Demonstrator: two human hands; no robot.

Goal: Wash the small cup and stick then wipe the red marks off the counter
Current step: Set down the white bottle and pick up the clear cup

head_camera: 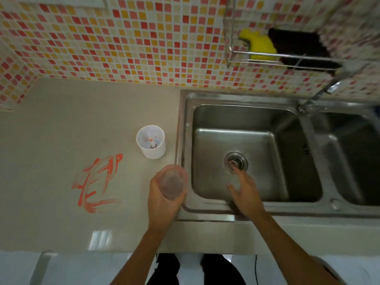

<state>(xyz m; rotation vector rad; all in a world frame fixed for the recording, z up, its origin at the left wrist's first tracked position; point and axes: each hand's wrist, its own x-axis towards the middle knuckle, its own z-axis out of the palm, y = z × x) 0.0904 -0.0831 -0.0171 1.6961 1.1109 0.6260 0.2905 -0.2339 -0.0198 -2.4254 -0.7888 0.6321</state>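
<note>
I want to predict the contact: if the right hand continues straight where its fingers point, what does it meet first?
Probably the drain strainer: the right hand is open over the sink basin, fingertips aimed there. Height above it is unclear.

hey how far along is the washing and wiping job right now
Nothing looks finished. In hand: the left hand grips a clear cup by the sink; the right hand hangs open over the basin. Left: the white cup looks red-stained inside, and red marks remain on the counter.

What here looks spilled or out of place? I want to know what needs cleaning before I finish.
Red marks are smeared across the counter, left of the left hand, which holds a clear cup. The white cup behind them has reddish residue inside. Nothing else stands out.
</note>
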